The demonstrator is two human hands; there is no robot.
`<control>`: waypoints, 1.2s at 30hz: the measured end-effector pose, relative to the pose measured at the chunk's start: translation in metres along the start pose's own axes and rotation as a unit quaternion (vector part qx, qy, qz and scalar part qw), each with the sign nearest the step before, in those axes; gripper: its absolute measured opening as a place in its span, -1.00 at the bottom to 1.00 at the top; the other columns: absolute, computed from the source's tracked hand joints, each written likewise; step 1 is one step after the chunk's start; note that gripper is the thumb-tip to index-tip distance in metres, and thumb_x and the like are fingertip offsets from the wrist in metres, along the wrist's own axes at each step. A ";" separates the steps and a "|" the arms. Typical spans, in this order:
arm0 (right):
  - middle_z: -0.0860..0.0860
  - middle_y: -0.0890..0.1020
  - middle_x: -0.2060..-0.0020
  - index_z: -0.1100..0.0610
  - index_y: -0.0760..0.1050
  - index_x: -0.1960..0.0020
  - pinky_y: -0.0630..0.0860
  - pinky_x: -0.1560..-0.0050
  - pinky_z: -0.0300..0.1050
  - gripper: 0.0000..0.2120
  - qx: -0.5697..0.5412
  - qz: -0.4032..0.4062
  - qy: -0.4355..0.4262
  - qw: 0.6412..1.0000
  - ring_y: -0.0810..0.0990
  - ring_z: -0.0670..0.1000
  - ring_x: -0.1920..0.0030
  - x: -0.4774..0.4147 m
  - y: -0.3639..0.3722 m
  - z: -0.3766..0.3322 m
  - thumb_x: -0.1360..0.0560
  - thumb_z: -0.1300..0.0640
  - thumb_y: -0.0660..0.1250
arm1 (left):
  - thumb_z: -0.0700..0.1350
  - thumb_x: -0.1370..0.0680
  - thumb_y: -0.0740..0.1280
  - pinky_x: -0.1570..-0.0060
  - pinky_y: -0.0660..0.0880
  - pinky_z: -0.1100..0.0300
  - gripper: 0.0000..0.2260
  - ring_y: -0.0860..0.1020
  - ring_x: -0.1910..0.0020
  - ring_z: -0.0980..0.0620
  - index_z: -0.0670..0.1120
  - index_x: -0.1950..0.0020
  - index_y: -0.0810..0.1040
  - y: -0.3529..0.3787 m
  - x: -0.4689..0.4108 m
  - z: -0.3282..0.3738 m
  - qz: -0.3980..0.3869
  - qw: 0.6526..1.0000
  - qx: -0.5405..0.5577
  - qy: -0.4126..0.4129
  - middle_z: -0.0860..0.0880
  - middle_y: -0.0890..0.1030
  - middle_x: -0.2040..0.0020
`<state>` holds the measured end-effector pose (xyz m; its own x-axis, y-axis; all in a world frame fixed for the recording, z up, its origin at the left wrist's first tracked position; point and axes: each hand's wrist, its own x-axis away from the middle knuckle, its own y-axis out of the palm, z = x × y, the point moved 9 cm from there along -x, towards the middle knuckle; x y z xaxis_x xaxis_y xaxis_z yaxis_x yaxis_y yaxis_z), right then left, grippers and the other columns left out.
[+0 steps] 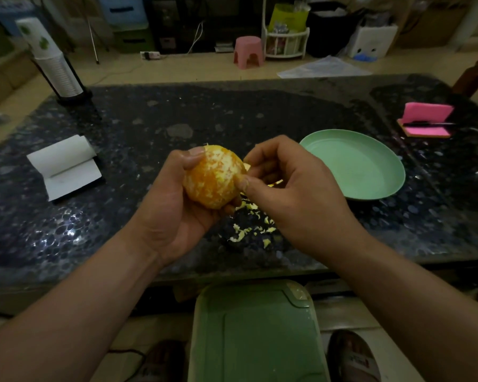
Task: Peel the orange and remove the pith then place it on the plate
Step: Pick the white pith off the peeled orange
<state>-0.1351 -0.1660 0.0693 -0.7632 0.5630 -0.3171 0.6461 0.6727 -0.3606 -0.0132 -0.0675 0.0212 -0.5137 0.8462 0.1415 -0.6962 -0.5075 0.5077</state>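
Observation:
My left hand (174,194) grips a peeled orange (213,176) above the dark table, thumb on its top, fingers curled under it. Patches of pale pith still streak the orange's surface. My right hand (284,186) is at the orange's right side, its thumb and fingers pinching a bit of pith there. Small pith scraps (253,224) lie scattered on the table below my hands. A light green plate (359,164) sits on the table to the right, with nothing on it.
The dark speckled table (122,216) also carries an open white notepad (65,166) at left, a cup stack on a stand (57,64) at far left and pink sticky notes (425,119) at far right. A green bin lid (257,332) sits below the table's near edge.

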 end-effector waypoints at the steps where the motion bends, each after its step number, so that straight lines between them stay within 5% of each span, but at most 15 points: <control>1: -0.08 0.68 0.15 -0.01 0.60 -0.12 0.52 0.16 -0.33 -0.81 -0.008 -0.002 0.003 1.000 0.65 -0.11 0.12 0.000 0.000 0.000 -0.56 0.17 0.52 | 0.07 -0.55 0.28 0.22 0.59 0.07 -0.66 0.66 0.08 -0.14 -0.07 -0.25 0.55 0.000 0.000 0.000 0.002 1.000 0.001 -0.001 -0.21 0.68 -0.13; 18: -0.14 0.71 0.15 0.02 0.67 -0.06 0.59 0.12 -0.30 -0.95 0.011 0.043 -0.019 0.999 0.69 -0.11 0.08 0.002 -0.004 -0.001 -0.61 0.14 0.49 | 0.07 -0.52 0.31 0.22 0.62 0.08 -0.60 0.65 0.03 -0.16 -0.09 -0.29 0.57 -0.004 0.000 0.002 0.030 1.000 -0.006 0.000 -0.18 0.69 -0.14; 24: -0.17 0.74 0.07 -0.01 0.72 -0.15 0.65 -0.03 -0.18 -0.88 0.127 -0.001 -0.037 0.991 0.70 -0.17 0.00 -0.003 -0.004 0.003 -0.61 0.09 0.49 | 0.08 -0.50 0.37 0.21 0.64 0.09 -0.53 0.67 0.06 -0.13 -0.11 -0.34 0.58 -0.007 0.002 0.000 0.047 0.998 -0.048 -0.018 -0.16 0.71 -0.11; 32: -0.14 0.69 0.17 0.01 0.70 -0.06 0.55 0.19 -0.07 -0.95 0.266 -0.012 -0.113 0.957 0.58 -0.12 0.19 -0.003 0.000 -0.003 -0.61 0.07 0.47 | 0.05 -0.49 0.47 0.29 0.62 0.11 -0.67 0.69 0.15 -0.07 -0.04 -0.20 0.60 -0.009 0.000 -0.006 0.063 0.993 -0.102 -0.021 -0.13 0.70 -0.06; 36: -0.08 0.64 0.25 0.05 0.65 0.06 0.56 0.29 0.01 -0.93 0.302 0.012 -0.147 0.942 0.56 -0.03 0.27 -0.001 0.004 -0.010 -0.60 0.10 0.45 | 0.08 -0.45 0.36 0.28 0.63 0.11 -0.66 0.68 0.15 -0.06 -0.04 -0.17 0.59 -0.008 -0.001 -0.007 0.067 0.991 -0.110 -0.019 -0.14 0.67 -0.08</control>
<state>-0.1319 -0.1594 0.0767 -0.7700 0.3579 -0.5282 0.6185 0.2153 -0.7558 -0.0111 -0.0655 0.0113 -0.5929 0.7717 0.2299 -0.7171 -0.6359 0.2854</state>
